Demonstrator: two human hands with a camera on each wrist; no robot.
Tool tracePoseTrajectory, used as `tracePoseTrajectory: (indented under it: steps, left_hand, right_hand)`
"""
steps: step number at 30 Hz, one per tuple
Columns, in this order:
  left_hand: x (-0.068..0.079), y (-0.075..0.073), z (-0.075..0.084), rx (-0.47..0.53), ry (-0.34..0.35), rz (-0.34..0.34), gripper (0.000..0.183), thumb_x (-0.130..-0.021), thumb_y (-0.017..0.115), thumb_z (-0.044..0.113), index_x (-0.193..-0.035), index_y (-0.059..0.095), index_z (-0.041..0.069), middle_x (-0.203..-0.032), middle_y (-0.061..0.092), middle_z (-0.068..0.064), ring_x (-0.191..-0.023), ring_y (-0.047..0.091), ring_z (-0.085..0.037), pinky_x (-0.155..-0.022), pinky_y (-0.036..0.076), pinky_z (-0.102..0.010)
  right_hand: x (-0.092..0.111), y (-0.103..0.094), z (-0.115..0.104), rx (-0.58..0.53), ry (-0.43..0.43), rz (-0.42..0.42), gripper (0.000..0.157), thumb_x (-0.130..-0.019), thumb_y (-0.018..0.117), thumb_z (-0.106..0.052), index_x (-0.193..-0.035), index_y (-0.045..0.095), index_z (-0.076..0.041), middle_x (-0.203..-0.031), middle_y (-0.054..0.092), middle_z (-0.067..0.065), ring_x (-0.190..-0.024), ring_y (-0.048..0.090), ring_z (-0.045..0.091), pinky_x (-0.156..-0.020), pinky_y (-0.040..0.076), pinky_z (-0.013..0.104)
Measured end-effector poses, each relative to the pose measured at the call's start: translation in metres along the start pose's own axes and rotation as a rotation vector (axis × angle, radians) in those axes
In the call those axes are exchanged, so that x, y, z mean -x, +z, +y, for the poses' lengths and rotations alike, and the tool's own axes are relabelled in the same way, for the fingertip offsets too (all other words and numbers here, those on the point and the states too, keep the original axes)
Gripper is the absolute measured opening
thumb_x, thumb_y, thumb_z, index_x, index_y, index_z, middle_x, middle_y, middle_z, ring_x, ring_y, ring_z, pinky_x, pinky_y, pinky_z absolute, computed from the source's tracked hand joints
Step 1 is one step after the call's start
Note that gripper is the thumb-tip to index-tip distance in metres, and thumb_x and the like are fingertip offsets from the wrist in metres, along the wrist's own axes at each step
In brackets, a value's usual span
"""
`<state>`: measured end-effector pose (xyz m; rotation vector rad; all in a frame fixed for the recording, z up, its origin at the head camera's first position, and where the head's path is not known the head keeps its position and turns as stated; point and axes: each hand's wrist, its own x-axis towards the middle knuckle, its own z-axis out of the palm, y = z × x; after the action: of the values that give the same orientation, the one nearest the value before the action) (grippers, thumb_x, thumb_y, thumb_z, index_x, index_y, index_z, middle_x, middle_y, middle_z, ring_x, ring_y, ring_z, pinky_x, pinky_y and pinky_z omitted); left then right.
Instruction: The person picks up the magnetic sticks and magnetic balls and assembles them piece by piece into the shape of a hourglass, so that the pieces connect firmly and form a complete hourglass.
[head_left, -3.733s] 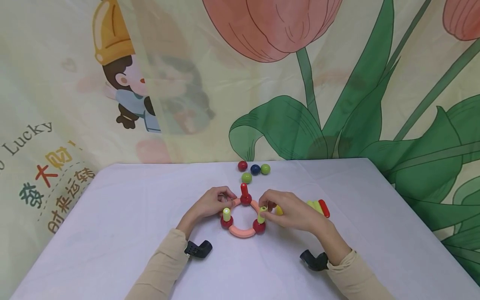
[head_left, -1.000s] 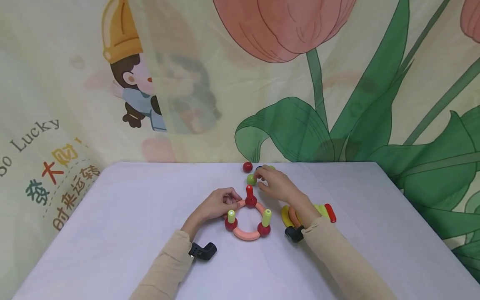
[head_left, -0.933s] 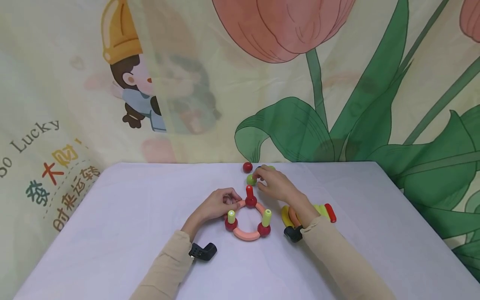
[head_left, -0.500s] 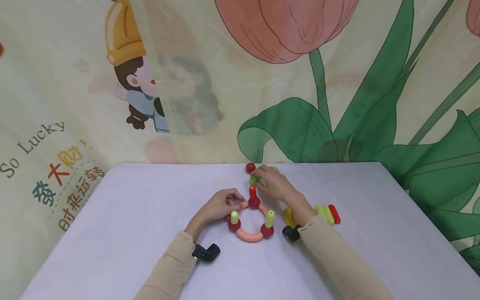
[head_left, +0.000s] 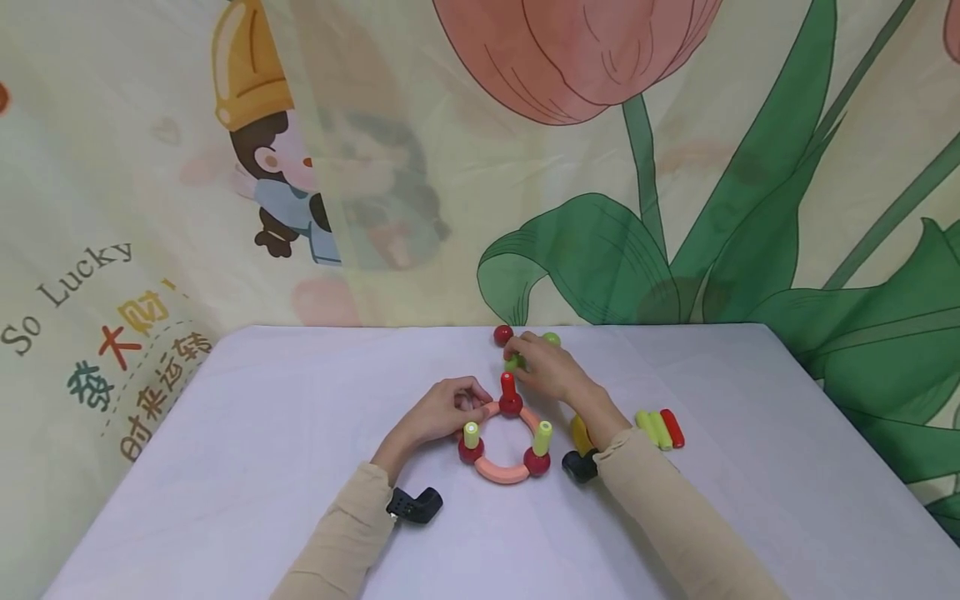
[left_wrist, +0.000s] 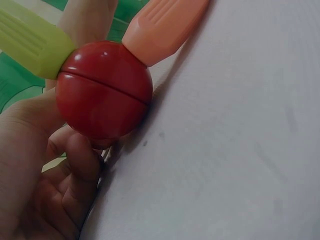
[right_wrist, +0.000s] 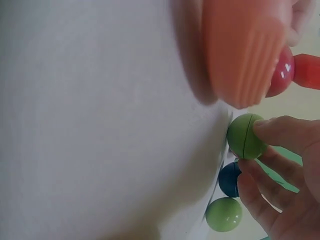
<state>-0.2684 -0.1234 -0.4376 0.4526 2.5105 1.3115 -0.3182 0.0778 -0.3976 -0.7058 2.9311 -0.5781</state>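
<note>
A ring of salmon curved pieces [head_left: 502, 472] joined by red balls [head_left: 471, 451] lies on the white cloth. Light green sticks [head_left: 543, 438] stand up from the two front balls, a red stick [head_left: 507, 385] from the back one. My left hand [head_left: 441, 410] holds the ring at its back left curved piece; in the left wrist view its fingers sit behind a red ball [left_wrist: 105, 92]. Beyond the ring, my right hand [head_left: 551, 368] pinches a green ball [right_wrist: 246, 136] between thumb and fingers, low by the cloth in the right wrist view.
Behind the right hand are a red ball [head_left: 503, 335], another green ball [head_left: 552, 338] and a dark blue ball [right_wrist: 229, 179]. Right of the ring lie a yellow curved piece [head_left: 581, 433], partly hidden by the right forearm, light green sticks [head_left: 655, 429] and a red stick [head_left: 672, 427].
My right hand has let go of the light green stick on the ring's right ball, moved back to the loose balls and taken hold of a green one. The left hand stays at the ring.
</note>
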Motion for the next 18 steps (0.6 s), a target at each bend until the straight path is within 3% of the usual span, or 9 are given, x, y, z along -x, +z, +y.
tracePoseTrajectory:
  steps: [18]
  left_hand:
    - [0.001, 0.001, 0.002, 0.006, 0.010, 0.013, 0.013, -0.086, 0.066, 0.020, -0.098, 0.066, 0.016, -0.065, 0.053, 0.000, -0.048, 0.047, -0.011, -0.048, 0.040, -0.024]
  right_hand:
    - [0.015, -0.008, 0.007, -0.126, -0.023, 0.068, 0.028, -0.086, 0.063, -0.016, -0.113, 0.059, -0.013, -0.106, 0.057, 0.002, -0.096, 0.056, 0.018, -0.081, 0.051, 0.032]
